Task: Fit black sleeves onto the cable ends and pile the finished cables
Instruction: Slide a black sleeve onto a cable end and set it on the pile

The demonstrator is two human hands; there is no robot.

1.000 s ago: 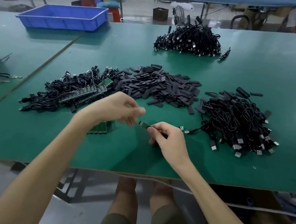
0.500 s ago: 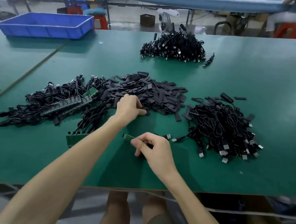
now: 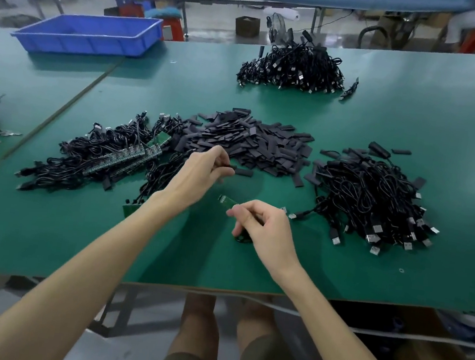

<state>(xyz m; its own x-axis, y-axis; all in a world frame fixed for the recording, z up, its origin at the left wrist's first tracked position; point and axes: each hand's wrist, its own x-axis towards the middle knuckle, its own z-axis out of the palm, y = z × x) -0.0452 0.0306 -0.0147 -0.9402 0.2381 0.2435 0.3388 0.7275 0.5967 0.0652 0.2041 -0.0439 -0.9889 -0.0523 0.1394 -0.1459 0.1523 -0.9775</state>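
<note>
A single black sleeve [image 3: 231,166] is pinched between the thumb and fingertips of the left hand [image 3: 201,172] just at the near edge of the sleeve pile [image 3: 250,145], which lies in the middle of the frame. It is judged that the loose sleeves are kept there so that they can be reached without stretching. The right hand [image 3: 266,229], below and to the right of the left, is curled round a cable, and the cable end [image 3: 225,201], a small green board, is pinched just behind its tip by the thumb and forefinger. The end is left projecting towards the upper left, aimed at the sleeve, presumably so that the sleeve can be slid straight over it. A dark loop of the same cable is seen under the right palm, resting on the green worktop [image 3: 42,229]. The two hands are held near each other but apart, and the sleeve is not yet on the end. At the left of the frame a heap of cables with green boards [image 3: 97,158] is laid, apparently the stock waiting for sleeves. Another cable heap [image 3: 373,197] lies at the right and a third, the far heap [image 3: 293,69], sits at the upper middle. Which of these two takes the finished cables cannot be told for certain. A blue tray [image 3: 92,34] stands at the upper left.
</note>
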